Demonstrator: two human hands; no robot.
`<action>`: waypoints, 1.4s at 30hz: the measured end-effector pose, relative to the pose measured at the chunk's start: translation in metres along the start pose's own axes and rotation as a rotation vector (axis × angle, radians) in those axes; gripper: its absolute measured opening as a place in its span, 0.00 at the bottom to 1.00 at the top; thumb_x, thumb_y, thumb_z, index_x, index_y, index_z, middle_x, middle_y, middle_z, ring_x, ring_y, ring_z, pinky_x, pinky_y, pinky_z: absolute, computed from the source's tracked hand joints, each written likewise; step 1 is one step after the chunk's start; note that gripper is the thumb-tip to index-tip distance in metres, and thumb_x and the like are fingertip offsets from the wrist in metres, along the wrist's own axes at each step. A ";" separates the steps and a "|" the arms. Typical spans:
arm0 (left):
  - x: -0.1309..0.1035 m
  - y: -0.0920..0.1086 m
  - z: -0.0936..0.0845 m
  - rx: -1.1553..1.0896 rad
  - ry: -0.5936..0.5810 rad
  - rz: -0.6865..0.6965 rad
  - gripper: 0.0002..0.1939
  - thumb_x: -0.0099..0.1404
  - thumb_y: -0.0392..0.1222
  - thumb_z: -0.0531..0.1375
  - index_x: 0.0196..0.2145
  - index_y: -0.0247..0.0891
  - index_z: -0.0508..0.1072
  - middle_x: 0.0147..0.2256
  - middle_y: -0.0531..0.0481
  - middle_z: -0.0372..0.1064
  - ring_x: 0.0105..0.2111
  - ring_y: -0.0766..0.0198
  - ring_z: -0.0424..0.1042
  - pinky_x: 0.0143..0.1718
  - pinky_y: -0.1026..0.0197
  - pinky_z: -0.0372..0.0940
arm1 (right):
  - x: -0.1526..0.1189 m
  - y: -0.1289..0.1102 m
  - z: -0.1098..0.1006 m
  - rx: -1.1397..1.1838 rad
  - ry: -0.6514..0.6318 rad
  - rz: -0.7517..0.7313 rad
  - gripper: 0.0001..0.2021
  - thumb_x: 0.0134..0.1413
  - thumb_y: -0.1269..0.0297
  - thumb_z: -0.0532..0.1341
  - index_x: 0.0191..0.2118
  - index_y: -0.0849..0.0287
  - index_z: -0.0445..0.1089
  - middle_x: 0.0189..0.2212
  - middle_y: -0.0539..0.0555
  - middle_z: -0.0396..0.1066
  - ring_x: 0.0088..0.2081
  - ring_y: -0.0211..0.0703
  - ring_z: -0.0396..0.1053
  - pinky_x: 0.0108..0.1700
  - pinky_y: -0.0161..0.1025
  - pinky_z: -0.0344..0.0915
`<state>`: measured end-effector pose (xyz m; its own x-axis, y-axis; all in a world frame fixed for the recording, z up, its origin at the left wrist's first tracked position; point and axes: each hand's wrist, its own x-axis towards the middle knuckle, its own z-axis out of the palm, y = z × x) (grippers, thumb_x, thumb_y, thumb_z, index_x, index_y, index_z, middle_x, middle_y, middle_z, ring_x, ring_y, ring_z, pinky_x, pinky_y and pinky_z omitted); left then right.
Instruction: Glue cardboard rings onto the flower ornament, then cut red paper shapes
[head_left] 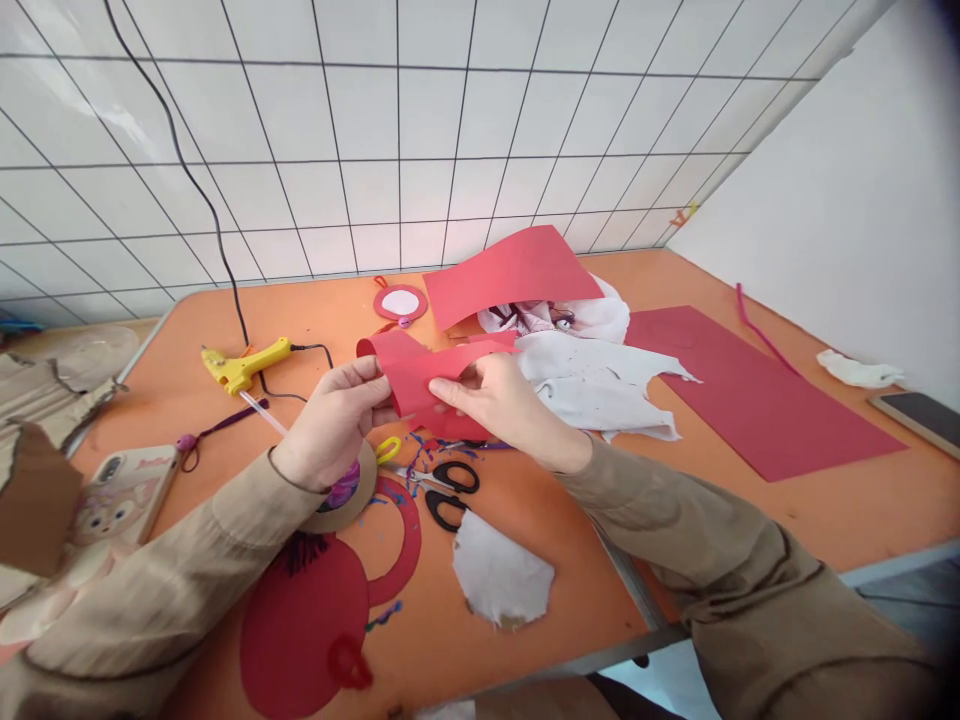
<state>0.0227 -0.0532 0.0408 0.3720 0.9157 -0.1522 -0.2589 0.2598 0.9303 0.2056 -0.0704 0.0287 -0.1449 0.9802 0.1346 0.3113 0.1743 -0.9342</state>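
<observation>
Between my hands, above the middle of the table, is a sheet of red paper (409, 375), curled over at its left end. My left hand (337, 410) pinches its left edge, thumb in front. My right hand (502, 395) grips the right part, thumb pressed on the near face and fingers behind it. Below them lie black-handled scissors (450, 485), blades partly hidden, among small blue scraps. A red paper ring (405, 545) and a red paper disc (300, 630) lie nearer to me, with a scrap of white cloth (502, 570) to their right.
A yellow glue gun (244, 367) with a black cord lies at the left. A phone (124, 495) and torn cardboard (37, 480) are nearby. Red sheets (757, 390) and white cloth (592, 385) cover the right side. A small round red-rimmed piece (401, 303) lies near the tiled wall.
</observation>
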 end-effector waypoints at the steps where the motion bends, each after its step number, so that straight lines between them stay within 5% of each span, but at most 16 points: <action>1: 0.000 0.002 -0.001 0.001 -0.007 -0.004 0.08 0.54 0.39 0.67 0.33 0.34 0.78 0.35 0.44 0.80 0.34 0.57 0.79 0.37 0.58 0.73 | 0.000 0.000 0.000 0.032 -0.014 0.010 0.10 0.54 0.59 0.62 0.34 0.62 0.72 0.28 0.54 0.75 0.30 0.42 0.73 0.31 0.37 0.68; 7: -0.001 0.013 -0.006 0.069 -0.112 -0.052 0.21 0.59 0.55 0.65 0.37 0.32 0.80 0.33 0.41 0.79 0.34 0.56 0.78 0.36 0.57 0.73 | -0.004 -0.007 0.004 0.166 0.058 0.064 0.08 0.49 0.61 0.64 0.31 0.62 0.71 0.21 0.51 0.73 0.24 0.41 0.72 0.29 0.38 0.70; 12: -0.004 0.013 -0.005 0.203 -0.102 0.070 0.15 0.50 0.40 0.73 0.36 0.33 0.81 0.33 0.45 0.80 0.31 0.61 0.77 0.34 0.62 0.72 | -0.005 -0.005 0.006 0.232 0.037 0.041 0.10 0.49 0.59 0.66 0.30 0.62 0.69 0.22 0.50 0.72 0.23 0.40 0.72 0.28 0.38 0.70; 17: -0.002 0.011 -0.008 0.175 -0.094 0.146 0.10 0.52 0.38 0.71 0.35 0.37 0.83 0.32 0.47 0.80 0.31 0.64 0.76 0.36 0.63 0.72 | -0.007 -0.002 0.005 0.365 -0.037 0.027 0.15 0.49 0.55 0.68 0.37 0.58 0.66 0.27 0.48 0.71 0.24 0.39 0.72 0.27 0.38 0.70; 22: -0.004 0.010 -0.008 0.252 -0.128 0.217 0.06 0.54 0.38 0.70 0.32 0.39 0.83 0.31 0.49 0.80 0.32 0.63 0.76 0.37 0.63 0.73 | -0.006 -0.005 0.002 0.334 -0.126 0.038 0.14 0.51 0.52 0.66 0.32 0.58 0.68 0.23 0.49 0.70 0.22 0.38 0.68 0.25 0.37 0.65; 27: -0.006 0.019 -0.010 0.299 -0.009 0.233 0.07 0.56 0.41 0.69 0.34 0.39 0.82 0.35 0.47 0.79 0.32 0.64 0.76 0.29 0.67 0.71 | 0.009 -0.017 -0.028 0.505 0.278 -0.076 0.13 0.46 0.60 0.68 0.32 0.56 0.62 0.24 0.45 0.67 0.20 0.33 0.64 0.22 0.34 0.61; 35: -0.008 0.036 -0.014 0.272 0.095 0.256 0.02 0.56 0.37 0.67 0.29 0.36 0.80 0.35 0.47 0.79 0.29 0.66 0.76 0.25 0.69 0.69 | 0.022 -0.026 -0.141 0.230 1.057 -0.417 0.12 0.47 0.77 0.59 0.32 0.51 0.60 0.30 0.47 0.66 0.23 0.34 0.63 0.24 0.37 0.57; 39: -0.010 0.043 -0.013 0.254 0.106 0.291 0.01 0.56 0.35 0.66 0.28 0.36 0.79 0.34 0.47 0.79 0.28 0.65 0.76 0.25 0.68 0.69 | 0.013 -0.020 -0.178 0.188 1.077 -0.343 0.13 0.46 0.78 0.59 0.28 0.50 0.61 0.29 0.49 0.66 0.25 0.38 0.63 0.26 0.40 0.58; 42: -0.011 0.044 -0.010 0.233 0.082 0.281 0.01 0.56 0.34 0.66 0.27 0.35 0.79 0.32 0.47 0.79 0.27 0.66 0.75 0.24 0.68 0.68 | 0.009 -0.024 -0.170 0.194 1.039 -0.396 0.16 0.46 0.77 0.61 0.20 0.51 0.55 0.27 0.50 0.61 0.25 0.37 0.61 0.26 0.40 0.57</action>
<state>-0.0016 -0.0490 0.0801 0.2405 0.9653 0.1022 -0.1271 -0.0730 0.9892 0.3565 -0.0494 0.1084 0.6786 0.4779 0.5579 0.2529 0.5610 -0.7882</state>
